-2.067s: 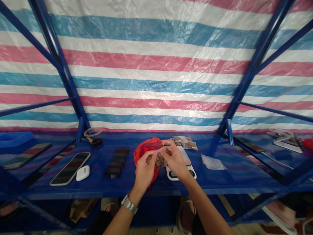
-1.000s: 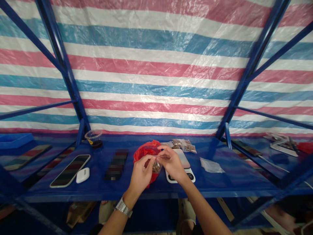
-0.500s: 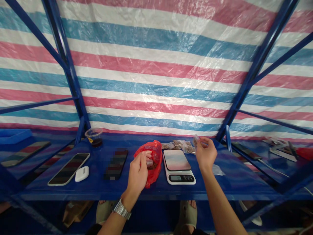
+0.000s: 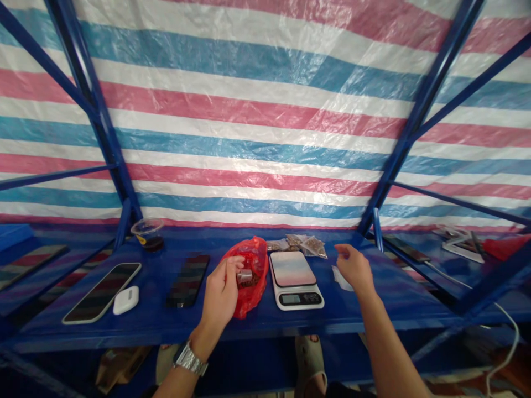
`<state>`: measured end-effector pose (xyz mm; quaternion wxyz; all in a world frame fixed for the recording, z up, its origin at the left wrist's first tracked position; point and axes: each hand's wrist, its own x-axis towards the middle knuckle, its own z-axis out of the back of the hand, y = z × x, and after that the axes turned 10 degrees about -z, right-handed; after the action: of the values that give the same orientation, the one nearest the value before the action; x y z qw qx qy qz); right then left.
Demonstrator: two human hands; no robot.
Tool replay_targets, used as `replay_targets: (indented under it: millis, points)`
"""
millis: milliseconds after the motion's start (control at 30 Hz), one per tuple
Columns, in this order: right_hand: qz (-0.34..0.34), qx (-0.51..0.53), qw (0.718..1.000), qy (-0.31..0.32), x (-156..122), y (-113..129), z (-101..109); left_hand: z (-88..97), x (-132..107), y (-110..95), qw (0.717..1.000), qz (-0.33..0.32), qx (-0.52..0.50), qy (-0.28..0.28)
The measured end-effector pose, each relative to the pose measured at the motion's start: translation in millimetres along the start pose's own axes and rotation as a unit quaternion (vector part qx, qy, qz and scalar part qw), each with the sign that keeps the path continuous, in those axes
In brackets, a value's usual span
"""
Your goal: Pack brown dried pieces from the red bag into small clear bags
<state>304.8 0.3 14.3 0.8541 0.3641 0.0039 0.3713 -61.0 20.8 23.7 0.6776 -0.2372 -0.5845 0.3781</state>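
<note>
My left hand (image 4: 223, 284) is closed around a small clear cylindrical container (image 4: 244, 277), holding it at the mouth of a red plastic bag (image 4: 257, 287). Brown bits show inside that bag, partly covered by my fingers. To its right lies a white digital scale (image 4: 293, 271) with nothing on its plate. My right hand (image 4: 353, 268) hovers right of the scale, fingers loosely bent and holding nothing that I can see. Just under it are empty clear plastic bags (image 4: 342, 278). Behind the scale lie several small clear bags (image 4: 313, 246) filled with brown bits.
On the left of the blue table (image 4: 332, 323) are a phone (image 4: 102, 293), a white earbud case (image 4: 126, 300), a dark phone (image 4: 188, 280) and a plastic cup of dark liquid (image 4: 149, 235). Blue metal posts (image 4: 120, 182) rise at both sides before a striped tarp (image 4: 257, 138).
My right hand has let go of a small filled bag, which now lies with the others behind the scale, and has moved toward the empty bags. My left hand stays at the red bag.
</note>
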Motion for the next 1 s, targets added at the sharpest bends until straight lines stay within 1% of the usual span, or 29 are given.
replay_targets:
  millis: [67, 133, 167, 233, 300, 367, 433, 467, 533, 600, 633, 667, 700, 733, 767, 800, 833, 900, 933, 1000]
  points:
    - [-0.006, -0.078, 0.995, 0.064, 0.2, -15.2, 8.0, -0.1, -0.6, -1.2, 1.000, -0.005, 0.008, 0.004]
    - [0.013, -0.123, 0.983, 0.137, -0.4, -30.0, 9.3, -0.7, -1.0, -2.2, 1.000, -0.010, 0.013, 0.003]
    - [0.030, -0.134, 0.977, 0.160, -1.0, -36.3, 8.0, -1.2, -1.1, -2.4, 1.000, -0.011, 0.013, 0.002]
    - [0.057, -0.152, 0.972, 0.169, -2.7, -45.4, 3.7, -2.8, -1.2, -2.5, 1.000, -0.010, 0.009, 0.004]
    - [0.058, -0.166, 0.973, 0.148, -4.7, -49.2, -0.1, -5.0, -1.0, -2.4, 1.000, -0.012, 0.008, 0.010]
    - [0.037, -0.172, 0.975, 0.140, -6.0, -48.3, -0.5, -7.8, -0.9, -3.1, 1.000, -0.016, 0.011, 0.018]
    - [0.008, -0.160, 0.977, 0.137, -6.8, -43.1, 4.1, -11.7, -1.9, -6.1, 0.999, -0.023, 0.011, 0.028]
    - [-0.004, -0.145, 0.981, 0.128, -7.6, -38.6, 8.1, -14.1, -3.3, -8.7, 0.999, -0.029, 0.011, 0.036]
    - [-0.009, -0.081, 0.993, 0.086, -11.9, -24.0, 17.6, -20.2, -8.7, -16.3, 0.996, -0.056, 0.016, 0.063]
    - [0.023, 0.034, 0.998, 0.054, -24.0, -0.9, 25.1, -28.5, -17.6, -24.8, 0.989, -0.107, 0.040, 0.098]
    - [0.054, 0.107, 0.990, 0.068, -33.9, 13.4, 27.0, -33.5, -22.9, -28.3, 0.983, -0.136, 0.057, 0.111]
    - [0.096, 0.180, 0.972, 0.115, -46.2, 29.0, 27.4, -39.0, -28.3, -30.5, 0.976, -0.161, 0.074, 0.125]
    - [0.143, 0.242, 0.941, 0.187, -60.2, 45.0, 26.4, -44.7, -33.4, -31.1, 0.971, -0.179, 0.085, 0.136]
    - [0.178, 0.282, 0.905, 0.264, -75.2, 60.6, 24.6, -50.2, -37.7, -30.0, 0.967, -0.191, 0.092, 0.142]
    - [0.200, 0.304, 0.874, 0.321, -89.8, 75.1, 22.2, -55.1, -41.0, -27.4, 0.965, -0.196, 0.098, 0.142]
    - [0.213, 0.319, 0.856, 0.346, -103.0, 87.8, 19.6, -58.8, -42.8, -23.8, 0.966, -0.199, 0.102, 0.131]
    - [0.221, 0.322, 0.849, 0.356, -113.8, 98.2, 17.2, -61.0, -43.3, -20.0, 0.968, -0.199, 0.103, 0.115]
    - [0.229, 0.307, 0.857, 0.345, -126.9, 112.4, 13.4, -60.4, -40.7, -14.3, 0.975, -0.185, 0.092, 0.088]
    - [0.231, 0.296, 0.865, 0.335, -129.4, 116.6, 12.0, -57.7, -38.3, -13.3, 0.977, -0.178, 0.085, 0.086]
    - [0.232, 0.279, 0.876, 0.318, -129.5, 121.8, 9.5, -48.7, -33.2, -15.4, 0.977, -0.175, 0.068, 0.099]
